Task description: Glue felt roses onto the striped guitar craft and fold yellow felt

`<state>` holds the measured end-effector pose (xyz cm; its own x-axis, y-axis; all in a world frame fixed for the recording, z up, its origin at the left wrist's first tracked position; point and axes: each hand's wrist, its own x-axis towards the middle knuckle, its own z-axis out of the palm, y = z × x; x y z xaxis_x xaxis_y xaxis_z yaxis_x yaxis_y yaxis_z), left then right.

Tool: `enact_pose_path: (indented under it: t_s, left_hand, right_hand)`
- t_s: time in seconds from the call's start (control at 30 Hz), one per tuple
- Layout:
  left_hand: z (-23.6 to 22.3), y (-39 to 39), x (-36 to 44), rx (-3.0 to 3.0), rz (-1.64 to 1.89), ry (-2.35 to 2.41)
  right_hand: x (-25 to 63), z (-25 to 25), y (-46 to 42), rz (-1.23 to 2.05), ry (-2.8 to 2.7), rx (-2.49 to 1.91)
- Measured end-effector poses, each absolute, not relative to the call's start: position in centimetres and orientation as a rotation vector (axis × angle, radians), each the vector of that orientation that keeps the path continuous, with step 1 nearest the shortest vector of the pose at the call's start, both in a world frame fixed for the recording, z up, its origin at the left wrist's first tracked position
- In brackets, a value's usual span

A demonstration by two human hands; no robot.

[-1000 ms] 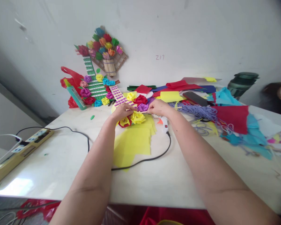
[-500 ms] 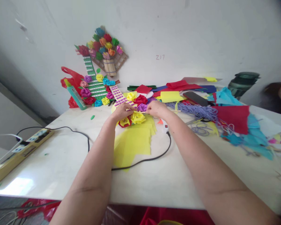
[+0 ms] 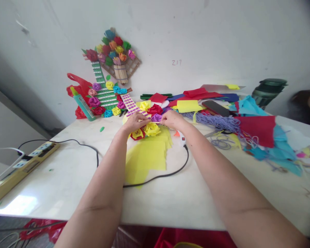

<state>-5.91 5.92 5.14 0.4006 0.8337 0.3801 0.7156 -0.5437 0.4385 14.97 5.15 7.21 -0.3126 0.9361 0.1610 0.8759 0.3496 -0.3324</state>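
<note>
Above the craft paper flowers, a thin pale stick (image 3: 155,122) spans the small gap between my two hands. My left hand (image 3: 136,122) has its fingers pinched at the stick's left end, over the flowers. With thumb and fingers closed, my right hand (image 3: 173,119) grips the stick farther right. Yellow paper flowers (image 3: 152,129) sit just below the hands. A purple paper flower (image 3: 156,117) and a red one (image 3: 155,109) lie behind, beside a purple-and-white striped neck (image 3: 130,104) of the craft piece. Yellow crepe paper (image 3: 150,155) lies in front.
A white corded tool (image 3: 182,138) lies by my right forearm, its black cord (image 3: 167,175) curving across the table. Glue bottle (image 3: 84,107) and green striped flower craft (image 3: 107,98) stand back left. Purple yarn (image 3: 217,122), coloured paper and a dark phone (image 3: 216,108) are at right.
The stick's right end, which stuck out past my right wrist, no longer shows there. My right hand has shifted slightly left; my left hand stays nearly in place.
</note>
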Motion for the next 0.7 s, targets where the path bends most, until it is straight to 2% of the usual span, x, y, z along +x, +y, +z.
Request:
enact_pose_path:
  t_s: [0.7]
  left_hand:
    - [4.6, 7.2, -6.4, 2.649, 0.848, 1.383]
  right_hand:
    - [14.3, 5.6, 5.8, 0.199, -2.367, -1.443]
